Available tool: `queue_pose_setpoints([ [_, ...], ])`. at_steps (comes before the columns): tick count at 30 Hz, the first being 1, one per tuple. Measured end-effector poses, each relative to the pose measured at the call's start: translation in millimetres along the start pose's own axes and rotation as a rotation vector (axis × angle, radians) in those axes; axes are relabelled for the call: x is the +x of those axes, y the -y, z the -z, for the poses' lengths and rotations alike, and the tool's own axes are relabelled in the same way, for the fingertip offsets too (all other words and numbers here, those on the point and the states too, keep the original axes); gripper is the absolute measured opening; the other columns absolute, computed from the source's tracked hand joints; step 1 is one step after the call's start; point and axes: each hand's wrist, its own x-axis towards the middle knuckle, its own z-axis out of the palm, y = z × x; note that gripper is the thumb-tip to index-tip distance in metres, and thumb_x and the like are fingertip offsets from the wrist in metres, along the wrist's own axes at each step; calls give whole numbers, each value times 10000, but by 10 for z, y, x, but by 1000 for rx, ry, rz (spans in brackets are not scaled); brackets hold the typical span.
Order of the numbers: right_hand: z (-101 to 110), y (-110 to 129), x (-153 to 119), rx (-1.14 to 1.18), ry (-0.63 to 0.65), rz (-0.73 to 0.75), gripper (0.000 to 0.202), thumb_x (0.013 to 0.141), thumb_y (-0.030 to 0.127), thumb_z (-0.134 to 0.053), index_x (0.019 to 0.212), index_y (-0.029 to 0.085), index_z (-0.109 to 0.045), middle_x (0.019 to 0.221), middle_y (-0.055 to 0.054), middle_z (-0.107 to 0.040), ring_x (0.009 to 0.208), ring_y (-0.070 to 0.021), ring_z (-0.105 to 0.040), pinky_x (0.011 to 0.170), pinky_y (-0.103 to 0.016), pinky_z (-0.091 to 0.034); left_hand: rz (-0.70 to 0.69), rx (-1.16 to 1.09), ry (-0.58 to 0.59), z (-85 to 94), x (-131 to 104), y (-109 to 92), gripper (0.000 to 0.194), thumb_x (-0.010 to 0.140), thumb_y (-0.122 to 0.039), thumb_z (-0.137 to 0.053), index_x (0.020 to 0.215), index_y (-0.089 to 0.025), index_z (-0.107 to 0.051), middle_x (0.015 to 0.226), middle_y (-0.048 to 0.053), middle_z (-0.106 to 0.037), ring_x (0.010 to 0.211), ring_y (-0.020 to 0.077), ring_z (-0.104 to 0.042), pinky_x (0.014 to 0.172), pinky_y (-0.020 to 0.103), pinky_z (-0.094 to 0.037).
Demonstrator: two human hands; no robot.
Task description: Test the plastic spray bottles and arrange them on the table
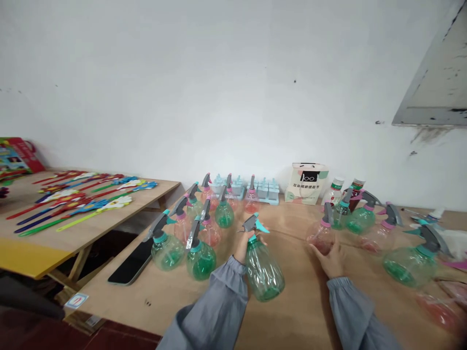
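Note:
My left hand is closed round the neck of a green spray bottle, which leans with its base toward the lower right and its grey and teal trigger head at the top. Farther right, my right hand has its fingers round the lower part of a pink spray bottle that stands upright. To the left stand several green and pink spray bottles in a group, among them a green one at the front. Several more stand at the right, such as a green bottle.
A black phone lies at the table's left edge. Light-blue moulds and a paper bag stand by the wall. Colourful hand-shaped sticks cover a second table at the left, across a gap.

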Motion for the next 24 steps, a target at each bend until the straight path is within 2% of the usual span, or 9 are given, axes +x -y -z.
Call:
queue_pose_setpoints([
  [4, -26, 74, -81, -24, 53, 10, 1178, 574, 901, -450, 1386, 49, -408, 1093, -247, -578, 1034, -427, -529, 891, -527, -391, -49, 24, 12, -57, 3, -19, 565, 635, -445, -754, 1095, -130, -658, 1002, 94, -725, 579, 125, -622, 529, 257, -503],
  [6, -39, 97, -116, -11, 70, 27, 1146, 588, 883, -463, 1389, 65, -409, 1083, -225, -579, 1027, -409, -533, 889, -510, -398, -53, 44, 1, -54, 23, 7, 574, 633, -436, -758, 1107, -129, -648, 1048, 107, -722, 582, 130, -628, 563, 280, -526],
  [10, -57, 129, -165, 26, 82, 52, 1123, 605, 863, -475, 1390, 64, -401, 1080, -210, -563, 1020, -383, -529, 884, -497, -406, -29, 67, -84, -39, 42, 94, 605, 603, -440, -758, 1100, -114, -647, 902, 94, -736, 609, 173, -655, 628, 326, -548],
  [14, -66, 133, -174, 50, 92, 62, 1124, 593, 873, -482, 1383, 77, -408, 1061, -193, -554, 1027, -387, -524, 896, -510, -405, -55, 79, -200, -81, 5, 125, 549, 583, -474, -755, 978, -105, -661, 767, 69, -719, 565, 170, -649, 581, 293, -519],
  [19, -81, 118, -171, 77, 74, 69, 1102, 586, 864, -506, 1360, 85, -425, 1057, -183, -551, 1039, -392, -523, 895, -514, -411, -145, 99, -110, -169, -24, 88, 676, 590, -455, -763, 1169, -149, -596, 863, 57, -730, 511, 134, -620, 537, 278, -497],
  [24, -72, 122, -178, 78, 85, 78, 1068, 604, 838, -522, 1363, 93, -417, 1062, -179, -551, 1048, -380, -521, 886, -503, -416, -143, 152, -88, -186, -39, 98, 604, 636, -447, -743, 1141, -144, -611, 848, 50, -713, 535, 117, -617, 550, 261, -483],
])
